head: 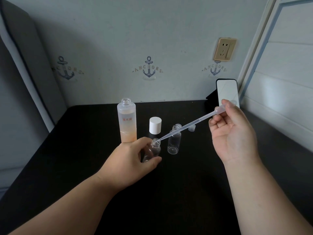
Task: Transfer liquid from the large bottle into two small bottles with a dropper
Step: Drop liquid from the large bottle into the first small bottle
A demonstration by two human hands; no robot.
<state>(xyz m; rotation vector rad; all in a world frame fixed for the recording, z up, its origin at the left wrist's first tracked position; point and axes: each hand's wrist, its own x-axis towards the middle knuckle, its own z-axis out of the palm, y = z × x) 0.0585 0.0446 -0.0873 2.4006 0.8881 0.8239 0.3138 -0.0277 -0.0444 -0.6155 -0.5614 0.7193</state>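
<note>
- Dropper (191,125): clear plastic, slanted, tip in the mouth of the near vial (153,150); bulb end up by the R hand (232,133).
- R hand: thumb + fingers pinched on the bulb, palm facing the camera.
- Near vial: clear, uncapped, tilted, just in front of the big bottle (127,121); L hand (130,160) wraps it, thumb + fingers curled round its body.
- 2nd vial (174,141): clear, open, upright, right of the big bottle, just beside the near vial, not touching.
- Big bottle: frosted, peach liquid, red lettering, open neck, upright on the black table (84,150).
- White cap (155,125): just right of the big bottle, behind the vials.
- Small clear cap (191,128): further right of the big bottle, under the dropper's shaft.
- Phone (227,92): far right of the big bottle, propped at the table's back corner.
- Wall behind: anchor prints, gold socket (224,49).
</note>
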